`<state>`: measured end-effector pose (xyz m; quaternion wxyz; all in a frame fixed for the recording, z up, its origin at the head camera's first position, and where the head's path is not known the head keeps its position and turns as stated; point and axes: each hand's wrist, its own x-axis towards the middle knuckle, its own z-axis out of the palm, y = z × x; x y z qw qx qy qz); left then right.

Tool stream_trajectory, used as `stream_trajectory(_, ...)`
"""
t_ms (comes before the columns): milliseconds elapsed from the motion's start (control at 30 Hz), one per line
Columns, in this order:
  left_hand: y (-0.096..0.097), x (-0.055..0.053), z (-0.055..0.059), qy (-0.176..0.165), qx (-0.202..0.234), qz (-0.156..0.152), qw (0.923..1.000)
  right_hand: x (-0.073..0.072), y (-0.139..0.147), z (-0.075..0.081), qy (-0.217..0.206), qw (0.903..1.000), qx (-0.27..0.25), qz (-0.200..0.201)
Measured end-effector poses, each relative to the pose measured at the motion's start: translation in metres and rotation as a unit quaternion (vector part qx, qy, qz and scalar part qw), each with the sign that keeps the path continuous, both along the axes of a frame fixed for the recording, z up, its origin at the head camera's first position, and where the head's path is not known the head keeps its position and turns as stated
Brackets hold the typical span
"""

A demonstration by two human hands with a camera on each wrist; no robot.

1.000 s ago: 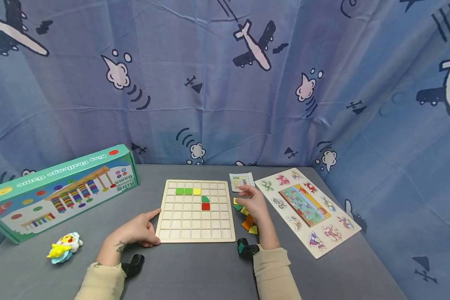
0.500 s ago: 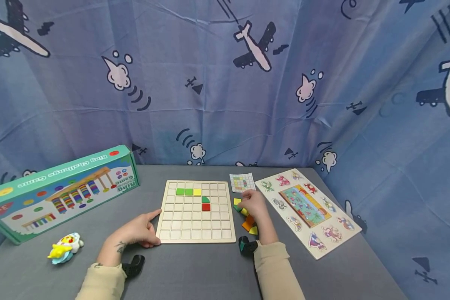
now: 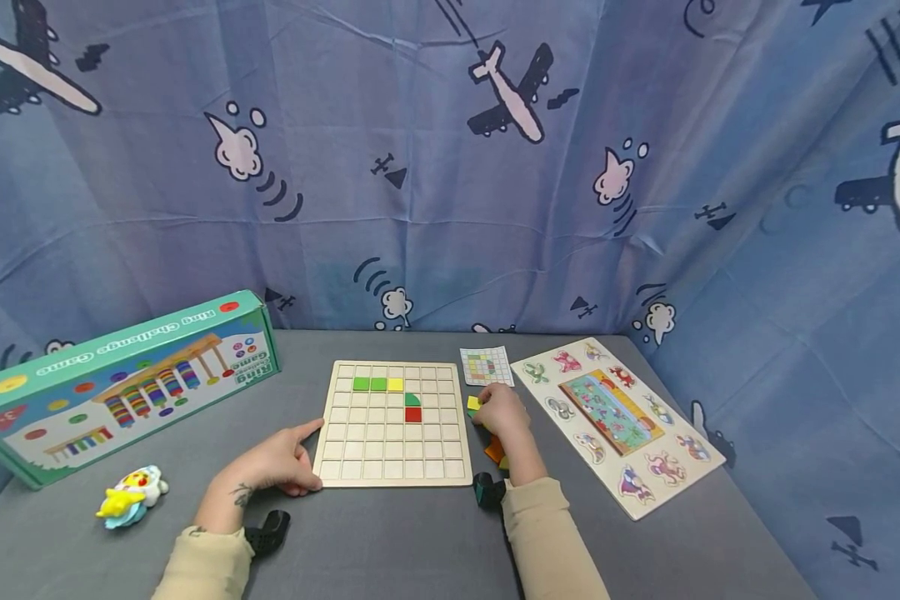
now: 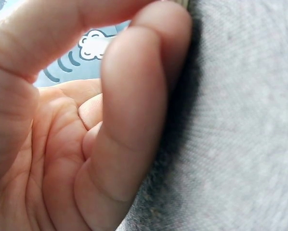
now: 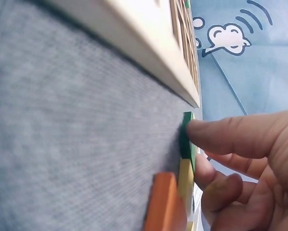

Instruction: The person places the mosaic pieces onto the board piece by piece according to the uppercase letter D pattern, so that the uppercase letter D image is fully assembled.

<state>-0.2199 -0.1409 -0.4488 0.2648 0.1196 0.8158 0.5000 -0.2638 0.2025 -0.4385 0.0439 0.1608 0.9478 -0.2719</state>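
Note:
A wooden grid board (image 3: 390,450) lies flat, with green squares (image 3: 370,384), a yellow square (image 3: 396,384), a green quarter-round piece (image 3: 412,400) and a red square (image 3: 413,414) set in it. At its left side my left hand (image 3: 273,462) touches the edge with the index fingertip and the near corner with the thumb. Beyond the board's right edge, my right hand (image 3: 504,414) reaches down over loose pieces. In the right wrist view its thumb touches a dark green piece (image 5: 186,139), beside a yellow piece (image 5: 185,178) and an orange piece (image 5: 162,204). The hand partly hides this pile.
A small printed pattern card (image 3: 486,366) lies behind the right hand. A sea-animal puzzle board (image 3: 581,396) is angled on the right. On the left stand a green game box (image 3: 157,367) and a small yellow-and-white toy (image 3: 131,496). A patterned curtain (image 3: 435,167) hangs behind the table.
The right hand has lowered and come slightly nearer, covering more of the loose pieces; the yellow piece behind it has come into view. The left hand and grid board have stayed put.

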Motion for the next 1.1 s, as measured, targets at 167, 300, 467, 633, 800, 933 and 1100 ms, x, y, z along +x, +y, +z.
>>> stream_trajectory(167,0.0,-0.001,-0.001,0.004,-0.003,0.001,1.0,0.0,-0.001,0.001,0.0,1.0,0.005,0.006)
stream_trajectory(300,0.0,-0.001,-0.001,0.004,-0.003,0.002,1.0,0.001,-0.002,0.002,0.003,0.9999,-0.008,0.012)
stream_trajectory(467,0.0,-0.001,-0.001,0.004,-0.002,-0.001,1.0,0.003,-0.003,0.004,0.002,0.9996,-0.023,0.017)
stream_trajectory(633,0.0,0.0,-0.001,0.004,-0.002,-0.001,1.0,0.005,-0.003,0.005,-0.001,0.9993,-0.032,0.022)
stream_trajectory(800,0.001,0.0,-0.001,0.002,-0.002,0.0,1.0,0.007,-0.005,0.01,0.027,0.9967,-0.075,0.019)
stream_trajectory(933,0.001,0.0,-0.001,0.001,-0.002,0.001,1.0,0.009,-0.012,0.017,0.077,0.9859,-0.148,0.011)
stream_trajectory(1100,0.0,0.0,0.0,0.0,0.003,-0.003,1.0,0.014,-0.024,0.025,0.105,0.9615,-0.254,0.001)
